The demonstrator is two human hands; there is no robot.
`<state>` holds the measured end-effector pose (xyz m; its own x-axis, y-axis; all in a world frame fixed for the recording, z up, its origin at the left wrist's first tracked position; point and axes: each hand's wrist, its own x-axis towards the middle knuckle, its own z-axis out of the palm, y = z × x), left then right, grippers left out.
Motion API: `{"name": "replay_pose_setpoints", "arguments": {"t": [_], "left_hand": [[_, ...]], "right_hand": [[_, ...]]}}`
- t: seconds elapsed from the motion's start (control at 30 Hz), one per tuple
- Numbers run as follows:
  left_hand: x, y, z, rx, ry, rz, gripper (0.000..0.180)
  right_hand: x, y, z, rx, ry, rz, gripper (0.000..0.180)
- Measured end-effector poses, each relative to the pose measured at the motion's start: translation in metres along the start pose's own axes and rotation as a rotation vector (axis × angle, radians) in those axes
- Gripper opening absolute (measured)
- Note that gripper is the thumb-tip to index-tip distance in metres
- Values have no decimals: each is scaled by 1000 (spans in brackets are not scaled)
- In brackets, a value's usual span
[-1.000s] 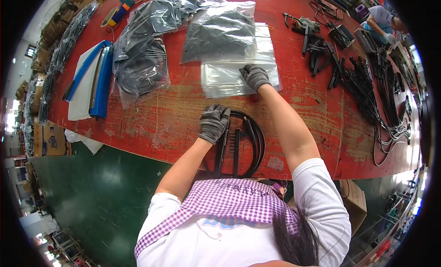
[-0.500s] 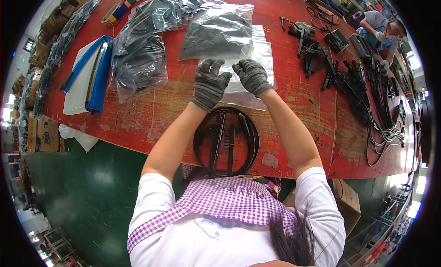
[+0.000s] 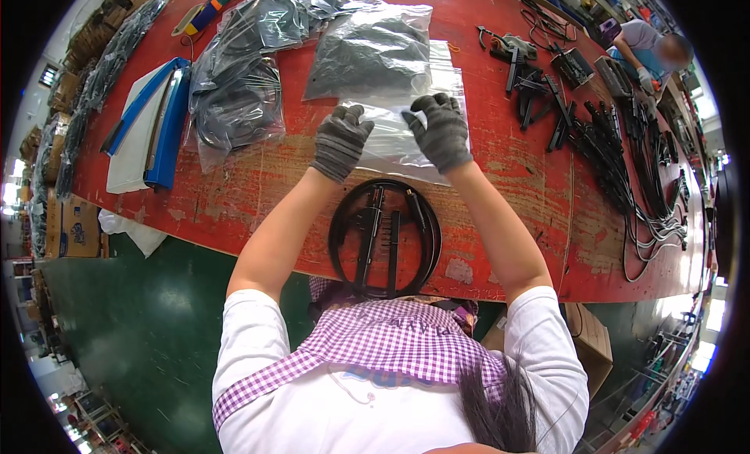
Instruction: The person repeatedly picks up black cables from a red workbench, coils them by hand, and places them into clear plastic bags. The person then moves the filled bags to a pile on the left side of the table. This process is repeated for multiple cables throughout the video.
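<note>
Both my hands wear grey knitted gloves over a stack of flat clear plastic bags (image 3: 394,151). My left hand (image 3: 344,142) is at the left edge of the top bag, its fingers curled and closed on the plastic. On the right side of the bags is my right hand (image 3: 441,134), thumb held apart from its bent fingers, with nothing plainly gripped. Just beyond my hands lies a filled clear bag (image 3: 371,56) with dark contents. Nearer to me, a coiled black cable (image 3: 334,239) surrounds black bar-shaped parts (image 3: 394,255) on the red table.
Bagged black cables (image 3: 238,103) are heaped at the left, beside a blue-and-white paper cutter (image 3: 168,130). Black brackets (image 3: 531,91) and bundled cables (image 3: 617,161) spread over the red table (image 3: 508,188) at the right. A co-worker (image 3: 644,48) is at the far right.
My hands have moved farther apart and slightly toward me over the bags. My right thumb has spread from its fingers. The coiled cable and filled bag stay in place.
</note>
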<state>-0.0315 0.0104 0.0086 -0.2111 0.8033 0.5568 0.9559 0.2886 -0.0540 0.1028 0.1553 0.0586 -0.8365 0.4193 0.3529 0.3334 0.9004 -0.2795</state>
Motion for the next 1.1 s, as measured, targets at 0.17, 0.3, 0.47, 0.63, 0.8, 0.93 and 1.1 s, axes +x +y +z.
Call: {"name": "replay_pose_setpoints", "arguments": {"t": [0.17,0.3,0.47,0.63,0.8,0.93,1.1], "left_hand": [[6,0,-5,25,1,73,14],[-15,-7,6,151,-253,-239,21],[2,-11,27,138,-341,-336,23],[55,-35,-48,228,80,-89,23],[-17,-10,-48,85,66,-83,54],[-67,17,11,-129,-459,-369,54],[-51,-20,71,25,-486,-369,56]], "right_hand": [[-34,2,16,-442,109,-366,16],[-40,53,26,-596,-311,96,22],[-24,64,0,-243,-403,217,26],[-5,34,-75,-94,356,7,42],[-80,24,-46,-17,103,2,66],[-118,46,42,-24,-264,260,62],[-86,61,83,-80,-92,143,64]]}}
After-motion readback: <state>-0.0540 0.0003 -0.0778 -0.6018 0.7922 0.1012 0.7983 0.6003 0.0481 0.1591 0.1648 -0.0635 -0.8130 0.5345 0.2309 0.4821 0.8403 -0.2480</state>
